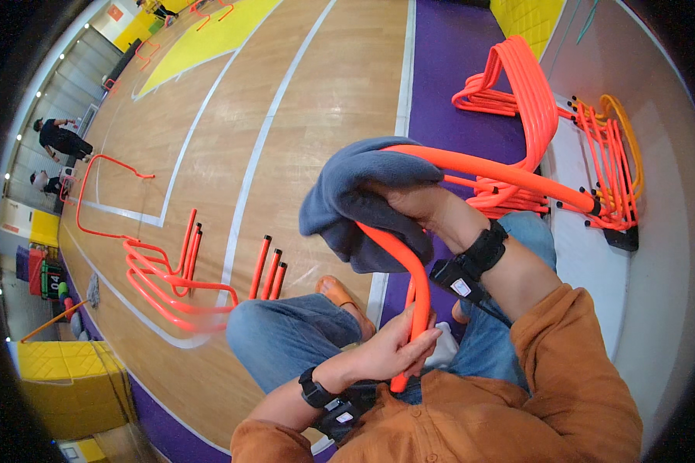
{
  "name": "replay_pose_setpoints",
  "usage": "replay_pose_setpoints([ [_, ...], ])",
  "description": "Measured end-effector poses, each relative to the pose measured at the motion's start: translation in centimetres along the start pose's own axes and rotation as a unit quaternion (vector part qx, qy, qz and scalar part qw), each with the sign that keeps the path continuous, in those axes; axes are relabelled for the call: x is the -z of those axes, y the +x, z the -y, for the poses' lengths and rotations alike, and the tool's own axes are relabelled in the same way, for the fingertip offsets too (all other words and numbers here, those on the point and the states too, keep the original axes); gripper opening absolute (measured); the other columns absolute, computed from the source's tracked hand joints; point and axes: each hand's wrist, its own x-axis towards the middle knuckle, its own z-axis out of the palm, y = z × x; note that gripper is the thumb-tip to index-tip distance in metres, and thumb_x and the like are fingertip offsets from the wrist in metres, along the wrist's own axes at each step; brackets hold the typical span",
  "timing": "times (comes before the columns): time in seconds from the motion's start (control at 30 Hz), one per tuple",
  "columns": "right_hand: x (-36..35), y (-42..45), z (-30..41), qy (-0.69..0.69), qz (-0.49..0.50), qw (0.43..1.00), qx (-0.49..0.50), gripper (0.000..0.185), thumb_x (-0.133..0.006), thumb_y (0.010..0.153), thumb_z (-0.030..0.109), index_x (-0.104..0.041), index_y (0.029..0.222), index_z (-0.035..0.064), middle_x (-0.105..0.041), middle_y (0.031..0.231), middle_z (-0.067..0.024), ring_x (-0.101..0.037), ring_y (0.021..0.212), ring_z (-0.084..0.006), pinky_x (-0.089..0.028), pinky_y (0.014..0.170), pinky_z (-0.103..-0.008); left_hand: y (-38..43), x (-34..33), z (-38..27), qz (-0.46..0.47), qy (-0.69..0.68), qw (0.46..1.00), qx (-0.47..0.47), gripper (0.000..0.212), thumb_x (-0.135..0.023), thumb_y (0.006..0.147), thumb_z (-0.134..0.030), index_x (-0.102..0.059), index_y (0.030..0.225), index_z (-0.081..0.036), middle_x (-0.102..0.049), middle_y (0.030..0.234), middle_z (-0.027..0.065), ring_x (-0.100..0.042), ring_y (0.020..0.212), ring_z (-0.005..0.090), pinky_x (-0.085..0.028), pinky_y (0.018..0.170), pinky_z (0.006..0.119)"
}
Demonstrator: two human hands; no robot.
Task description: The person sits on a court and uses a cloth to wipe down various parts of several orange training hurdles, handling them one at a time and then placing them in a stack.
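An orange tubular hurdle [498, 169] lies across my lap, its tubes bending through a dark grey cloth [347, 185]. My right hand [420, 204] grips the cloth, which is folded around the hurdle's bar and hides most of my fingers. Lower down, my left hand [389, 348] is closed around the hurdle's other tube, close to its end. One black-tipped end of the hurdle points right, towards the wall. Something white [445, 346], perhaps cloth, shows between my legs, partly hidden.
Several orange hurdles [524, 98] are stacked ahead on the right, with more orange and yellow ones [611, 156] along the wall [654, 231]. Other hurdles [179, 283] lie on the wooden floor at left. A mop [55, 321] and a standing person [63, 139] are farther left.
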Motion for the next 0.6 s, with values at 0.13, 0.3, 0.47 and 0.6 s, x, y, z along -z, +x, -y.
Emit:
replay_pose_setpoints([
  [0.13,0.6,0.2,-1.0,0.02,0.086,0.988,-0.128,0.018,-0.065,0.087,0.021,-0.065,0.099,0.0063,-0.065,0.093,-0.0046,-0.06,0.083,-0.0112,-0.052,0.073,-0.0276,0.1,0.5,0.4,-0.045,0.024,0.999,0.006,0.017,-0.045,0.099,-0.021,-0.035,0.095,-0.008,-0.044,0.066,0.0006,-0.045,0.042,0.0087,-0.038,0.038,0.023],
  [0.3,0.6,-1.1,-2.5,-0.177,0.045,0.98,-0.083,0.026,-0.067,0.08,0.013,-0.064,0.104,0.0035,-0.064,0.097,-0.005,-0.06,0.09,-0.0146,-0.051,0.08,-0.03,-0.1,2.7,-0.8,-0.213,-0.028,0.975,0.057,0.027,-0.042,0.1,-0.03,-0.042,0.084,-0.008,-0.04,0.058,-0.0015,-0.044,0.04,0.0107,-0.041,0.041,0.026],
  [0.47,-0.6,-2.1,-4.5,-0.088,-0.102,0.991,-0.008,0.032,-0.058,0.085,0.009,-0.056,0.116,0.0034,-0.059,0.109,-0.0066,-0.056,0.099,-0.0153,-0.049,0.085,-0.0301,0.1,3.9,-3.0,-0.151,-0.049,0.987,0.039,0.033,-0.05,0.097,-0.034,-0.046,0.083,-0.005,-0.049,0.064,0.0022,-0.05,0.047,0.0124,-0.044,0.05,0.026],
  [0.6,0.4,-2.4,-3.3,-0.072,-0.153,0.986,-0.008,0.03,-0.048,0.089,0.01,-0.054,0.118,0.0024,-0.057,0.109,-0.0085,-0.057,0.098,-0.0165,-0.05,0.084,-0.0305,1.0,3.8,-3.3,-0.135,-0.002,0.989,-0.062,0.03,-0.06,0.092,-0.024,-0.049,0.105,0.001,-0.056,0.084,0.006,-0.059,0.071,0.0145,-0.05,0.067,0.027],
])
